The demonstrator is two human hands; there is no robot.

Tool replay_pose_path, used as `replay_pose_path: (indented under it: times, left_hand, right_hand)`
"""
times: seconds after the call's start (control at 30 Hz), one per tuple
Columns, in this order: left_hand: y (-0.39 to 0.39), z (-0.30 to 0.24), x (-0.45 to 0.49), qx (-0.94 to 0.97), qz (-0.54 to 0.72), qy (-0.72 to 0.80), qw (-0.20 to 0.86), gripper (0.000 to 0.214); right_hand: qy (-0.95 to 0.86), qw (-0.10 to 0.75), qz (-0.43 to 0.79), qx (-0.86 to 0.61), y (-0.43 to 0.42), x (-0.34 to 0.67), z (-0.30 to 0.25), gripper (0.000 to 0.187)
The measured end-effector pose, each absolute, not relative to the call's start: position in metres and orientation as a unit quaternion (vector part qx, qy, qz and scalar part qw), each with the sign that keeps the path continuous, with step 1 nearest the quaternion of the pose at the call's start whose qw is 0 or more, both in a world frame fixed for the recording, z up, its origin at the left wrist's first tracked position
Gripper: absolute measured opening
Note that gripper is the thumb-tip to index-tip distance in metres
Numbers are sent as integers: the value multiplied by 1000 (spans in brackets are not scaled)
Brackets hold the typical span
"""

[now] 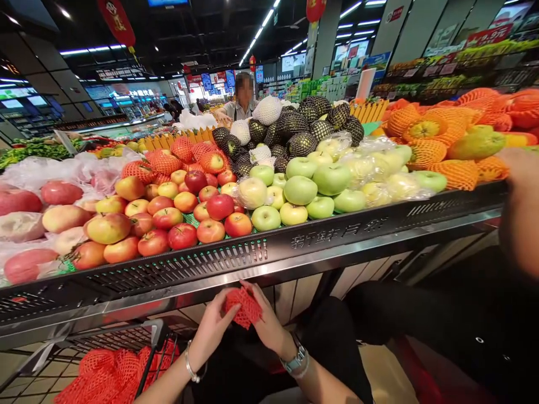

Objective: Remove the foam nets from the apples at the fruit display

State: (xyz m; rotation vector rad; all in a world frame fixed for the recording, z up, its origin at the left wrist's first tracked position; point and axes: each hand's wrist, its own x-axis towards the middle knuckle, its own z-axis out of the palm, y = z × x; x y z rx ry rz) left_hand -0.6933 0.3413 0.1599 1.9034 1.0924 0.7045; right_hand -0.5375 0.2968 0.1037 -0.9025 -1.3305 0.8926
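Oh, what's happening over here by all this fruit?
A person holds a red mesh sleeve between their left hand and right hand, in front of a fruit stand. Whether anything is inside it, I can't tell. More red netting lies in the shopping cart to their left. On the stand, red apples sit beside green ones.

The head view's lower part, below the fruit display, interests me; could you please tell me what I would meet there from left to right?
Heaped red foam netting in the shopping cart, silver-coloured bracelet, left hand, held red foam net, right hand, wristwatch.
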Motion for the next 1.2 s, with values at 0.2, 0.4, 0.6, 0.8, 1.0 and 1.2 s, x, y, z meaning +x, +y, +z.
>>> replay_pose_path:
  times: [0.2,0.4,0.6,0.8,1.0,1.2]
  left_hand:
    - [359,177,-694,776,304,425,353,30]
    - [355,177,-697,774,311,400,380,32]
    - [350,170,-693,711,440,395,381,34]
    - [355,186,-703,688,527,367,337,20]
    - [340,192,-716,757,563,181,277,16]
    - [331,192,-713,901,380,127,165,8]
  right_hand:
    - [-592,592,419,-352,298,-549,96,47]
    - [-474,636,468,-391,304,-558,85,30]
    - [-359,705,463,-399,313,-560,94,19]
    - [-413,669,477,-392,326,-549,121,15]
    - [-441,655,445,-422,331,-525,139,22]
    - [-527,593,452,-407,309,-527,134,42]
